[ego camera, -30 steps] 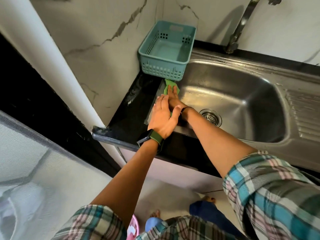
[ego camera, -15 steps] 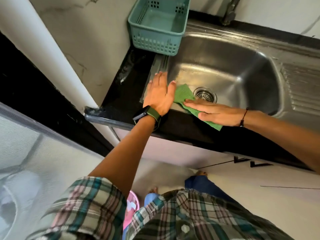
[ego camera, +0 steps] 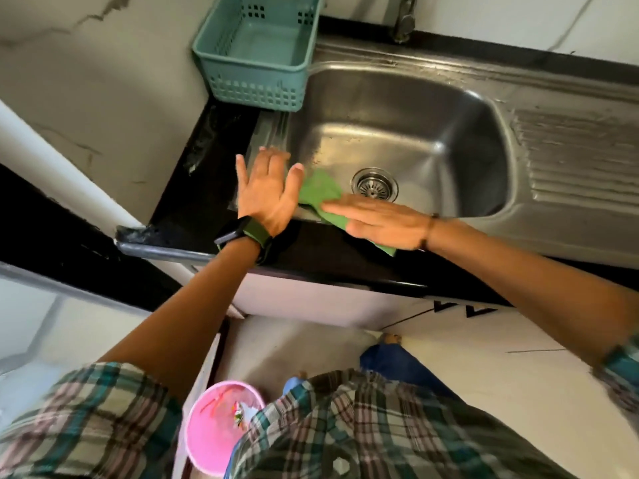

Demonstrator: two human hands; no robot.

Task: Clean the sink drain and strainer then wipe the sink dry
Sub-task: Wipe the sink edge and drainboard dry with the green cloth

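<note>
Nearest the camera, a round pink plastic bucket (ego camera: 221, 432) stands on the pale floor, below plaid shirt sleeves. Above it runs the glossy black stone tabletop (ego camera: 193, 202), its near edge rounded and chipped at the left corner.

The left hand (ego camera: 268, 191) lies flat at the sink's near left corner, fingers spread and grip apart, holding nothing; a dark watch (ego camera: 238, 233) with a green strap circles its wrist. Just beside it, the right hand (ego camera: 383, 219) presses palm-down with straight fingers on a soft green cloth (ego camera: 320, 191), pinning it against the sink's near rim rather than clamping it. The cloth is crumpled, one end draped into the basin, the other poking out under the wrist onto the tabletop.

The stainless steel sink (ego camera: 397, 133) is a rounded rectangular bowl, dull and streaked. Its round perforated metal strainer (ego camera: 374, 186) sits in the drain, close to the cloth. A ribbed drainboard (ego camera: 581, 157) extends to the right. At the far left corner rests a teal plastic basket (ego camera: 256, 53) with latticed walls, and behind the sink the base of a metal tap (ego camera: 403, 19) rises against a marbled wall.
</note>
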